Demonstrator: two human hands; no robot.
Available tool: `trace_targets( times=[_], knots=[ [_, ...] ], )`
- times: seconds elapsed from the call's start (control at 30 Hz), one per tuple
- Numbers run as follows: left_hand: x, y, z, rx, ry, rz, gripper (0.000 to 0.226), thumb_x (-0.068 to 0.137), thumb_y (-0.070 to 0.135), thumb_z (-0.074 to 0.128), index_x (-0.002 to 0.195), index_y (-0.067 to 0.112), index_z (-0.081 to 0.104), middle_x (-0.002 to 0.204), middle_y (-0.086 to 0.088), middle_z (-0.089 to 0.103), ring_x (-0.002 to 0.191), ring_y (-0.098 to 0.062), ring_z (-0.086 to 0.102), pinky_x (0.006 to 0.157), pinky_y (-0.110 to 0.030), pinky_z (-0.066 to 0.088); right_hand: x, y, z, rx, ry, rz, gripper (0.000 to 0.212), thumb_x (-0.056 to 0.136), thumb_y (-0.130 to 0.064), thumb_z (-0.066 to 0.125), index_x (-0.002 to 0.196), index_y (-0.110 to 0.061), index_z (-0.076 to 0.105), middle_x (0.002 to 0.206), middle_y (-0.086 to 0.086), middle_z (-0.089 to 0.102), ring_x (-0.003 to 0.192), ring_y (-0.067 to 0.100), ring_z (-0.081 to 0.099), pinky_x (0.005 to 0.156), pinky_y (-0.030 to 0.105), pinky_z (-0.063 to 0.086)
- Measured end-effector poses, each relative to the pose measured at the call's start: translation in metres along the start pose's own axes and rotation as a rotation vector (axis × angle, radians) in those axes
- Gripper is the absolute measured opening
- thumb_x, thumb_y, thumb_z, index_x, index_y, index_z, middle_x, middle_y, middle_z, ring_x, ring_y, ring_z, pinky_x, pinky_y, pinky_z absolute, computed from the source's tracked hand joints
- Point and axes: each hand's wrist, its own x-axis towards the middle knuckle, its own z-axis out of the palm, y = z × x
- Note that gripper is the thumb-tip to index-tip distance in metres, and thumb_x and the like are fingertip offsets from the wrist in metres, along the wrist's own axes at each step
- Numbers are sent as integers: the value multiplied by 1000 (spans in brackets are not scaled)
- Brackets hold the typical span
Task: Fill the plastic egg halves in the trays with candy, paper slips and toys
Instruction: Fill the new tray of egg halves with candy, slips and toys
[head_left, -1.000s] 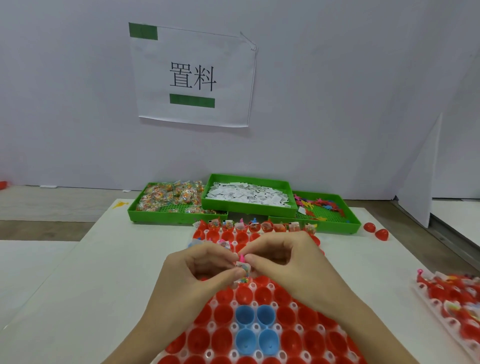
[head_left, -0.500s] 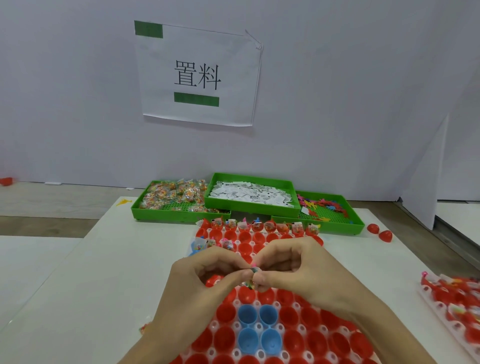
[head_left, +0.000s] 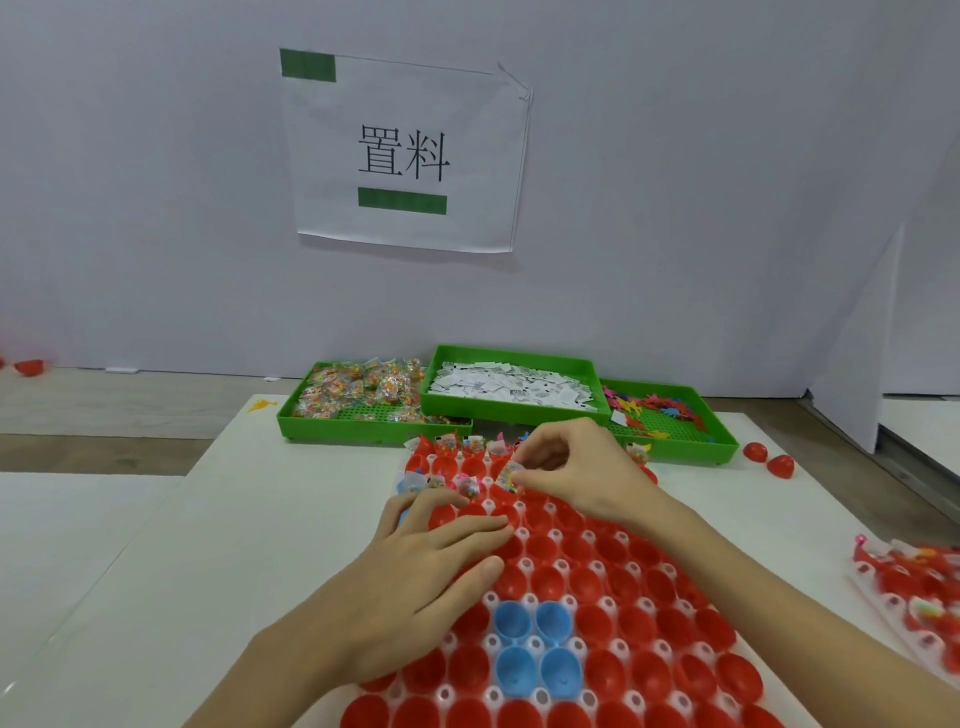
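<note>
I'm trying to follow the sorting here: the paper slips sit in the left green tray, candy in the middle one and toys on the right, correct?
Not quite. The head view shows the paper slips in the middle green tray and the candy in the left green tray. The toys are indeed on the right.

A white paper sign (head_left: 408, 153) is fixed on the grey-white wall (head_left: 675, 182); 2 black characters are printed on it, and 2 green strips are seen, 1 at its top left corner and 1 under the characters. A white table (head_left: 249, 499) is placed in front of the wall. A second white surface (head_left: 62, 525) is seen at the left, lower. A white panel (head_left: 862, 353) is leaned upright at the right.
</note>
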Motion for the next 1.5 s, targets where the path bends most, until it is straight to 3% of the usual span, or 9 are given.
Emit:
trace_targets(
  times=[0.23, 0.4, 0.5, 0.6, 0.7, 1.0, 1.1, 1.27, 1.5],
  knots=[
    [-2, 5, -3, 28, -39, 0, 80, 94, 77, -7, 158, 46, 29, 159, 38, 23, 145, 9, -1, 116, -20, -15, 18, -15, 10, -212, -181, 4, 10, 83, -18, 85, 90, -17, 78, 85, -5, 76, 79, 4, 71, 75, 19, 59],
    [-2, 6, -3, 51, -53, -1, 76, 95, 77, -3, 158, 47, 26, 160, 38, 22, 146, 9, -2, 115, -19, -19, 31, -34, 10, -323, -282, 102, 10, 80, -9, 86, 80, -13, 77, 82, -2, 75, 84, 12, 73, 79, 27, 57],
    [-2, 5, -4, 62, -57, -2, 76, 95, 78, -3, 159, 48, 25, 160, 38, 21, 145, 9, -3, 114, -19, -21, 34, -40, 4, -362, -347, 140, 10, 82, -15, 85, 90, -13, 80, 81, -8, 70, 86, 11, 68, 81, 25, 54],
    [-2, 5, -4, 63, -60, -2, 78, 93, 79, -5, 159, 48, 23, 160, 38, 20, 145, 8, -4, 115, -20, -20, 34, -42, -6, -365, -407, 146, 16, 86, -23, 82, 101, -17, 82, 94, -6, 76, 92, 9, 70, 92, 30, 56],
    [-2, 6, -3, 66, -59, -4, 77, 94, 79, -4, 159, 49, 23, 160, 39, 19, 145, 8, -4, 115, -21, -20, 34, -41, -10, -344, -435, 138, 15, 90, -22, 78, 104, -17, 81, 98, -3, 79, 85, 7, 74, 88, 28, 59],
    [-2, 7, -4, 75, -58, -10, 78, 93, 78, -6, 159, 48, 24, 161, 37, 21, 146, 8, -4, 115, -21, -21, 26, -39, 18, -469, -226, 58, 7, 86, -6, 76, 92, -9, 78, 86, 0, 72, 86, 16, 72, 79, 31, 62],
    [-2, 9, -5, 83, -46, 3, 80, 93, 78, -7, 159, 47, 24, 161, 38, 20, 147, 9, -6, 115, -21, -22, 20, -33, 14, -405, -169, 94, 18, 86, -19, 82, 100, -13, 73, 97, -1, 70, 92, 12, 66, 88, 31, 58],
    [-3, 7, -7, 32, -65, 11, 79, 92, 78, -10, 159, 49, 20, 161, 41, 14, 147, 15, -11, 121, -29, -15, 3, -17, -8, -303, -45, 47, 17, 94, -37, 71, 99, -21, 74, 92, -10, 71, 85, 3, 65, 75, 18, 51],
    [-1, 2, -4, -115, 9, 5, 70, 98, 74, -2, 153, 53, 34, 154, 48, 25, 150, 13, 5, 123, -31, -4, -41, 8, -31, 266, 128, 89, 20, 103, -20, 59, 97, -16, 77, 81, 2, 78, 75, 16, 73, 68, 28, 57]
  ],
)
